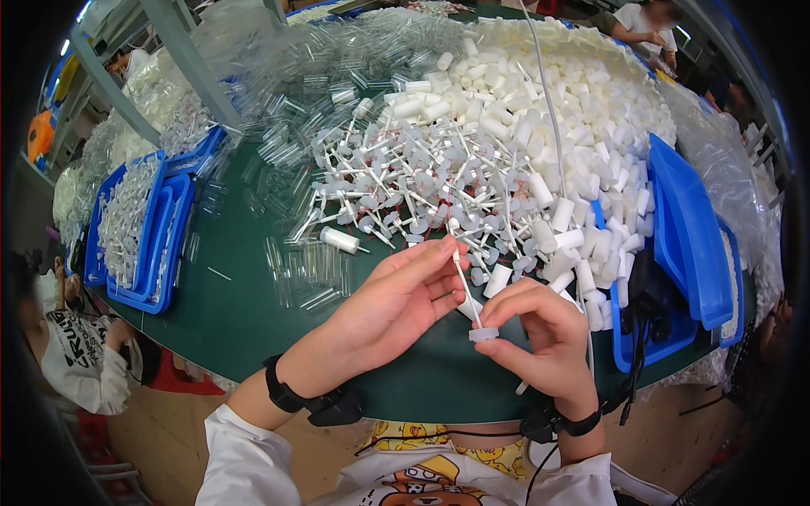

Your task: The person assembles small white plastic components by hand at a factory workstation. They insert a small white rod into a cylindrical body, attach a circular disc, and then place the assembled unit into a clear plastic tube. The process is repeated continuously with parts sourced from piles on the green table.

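Between my two hands is a thin white stem (466, 282) with a round, frosted plastic cap (483, 335) at its lower end. The fingertips of my left hand (392, 295) pinch its white upper tip. Lower down, my right hand (540, 329) grips the cap end between thumb and fingers. Just beyond my hands lies a heap of similar capped stems (413, 177), with bits of red among them. To the right of that heap spreads a large pile of white cylinders (582, 101). One white cylinder with a thin stem (341, 240) rests left of the heap.
Clear plastic tubes (287, 270) lie on the green table (228, 287), with a larger heap behind. Blue trays (181, 211) of small white parts stand left; more blue trays (696, 244) lean right. A white cable (548, 84) hangs over the piles. Other people sit nearby.
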A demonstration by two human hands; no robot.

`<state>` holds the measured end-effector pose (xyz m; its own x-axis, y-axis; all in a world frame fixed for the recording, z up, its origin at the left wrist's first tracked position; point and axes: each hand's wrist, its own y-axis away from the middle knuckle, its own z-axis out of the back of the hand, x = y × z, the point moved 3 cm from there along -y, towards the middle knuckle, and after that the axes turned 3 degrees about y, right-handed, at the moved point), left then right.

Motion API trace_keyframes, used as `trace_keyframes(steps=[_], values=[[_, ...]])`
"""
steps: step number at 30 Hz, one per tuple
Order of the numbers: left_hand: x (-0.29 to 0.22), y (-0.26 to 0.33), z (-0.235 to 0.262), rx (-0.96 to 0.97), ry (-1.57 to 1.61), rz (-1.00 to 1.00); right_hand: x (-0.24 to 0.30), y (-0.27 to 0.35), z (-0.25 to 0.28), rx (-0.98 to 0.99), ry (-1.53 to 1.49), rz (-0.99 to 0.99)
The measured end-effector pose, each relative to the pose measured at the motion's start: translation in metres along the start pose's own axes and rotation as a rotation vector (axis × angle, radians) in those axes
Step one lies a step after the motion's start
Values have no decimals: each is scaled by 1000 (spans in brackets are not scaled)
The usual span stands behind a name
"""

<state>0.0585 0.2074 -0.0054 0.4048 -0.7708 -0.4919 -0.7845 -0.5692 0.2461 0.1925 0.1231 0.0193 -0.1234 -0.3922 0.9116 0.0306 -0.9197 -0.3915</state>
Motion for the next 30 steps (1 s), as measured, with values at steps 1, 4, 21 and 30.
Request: trace_keyframes(steps=[1,4,21,30], values=[[-1,0,1,-11,-1,-4,-1,-1,0,-6,-2,-6],[-1,0,0,-34,-17,-16,-1,-1,0,-19,1,-15],[1,4,-7,33,-241,-43,6,-4,1,-65,322,105],[1,6,-11,15,-327,-43,5,-4,3,-91,377,115]])
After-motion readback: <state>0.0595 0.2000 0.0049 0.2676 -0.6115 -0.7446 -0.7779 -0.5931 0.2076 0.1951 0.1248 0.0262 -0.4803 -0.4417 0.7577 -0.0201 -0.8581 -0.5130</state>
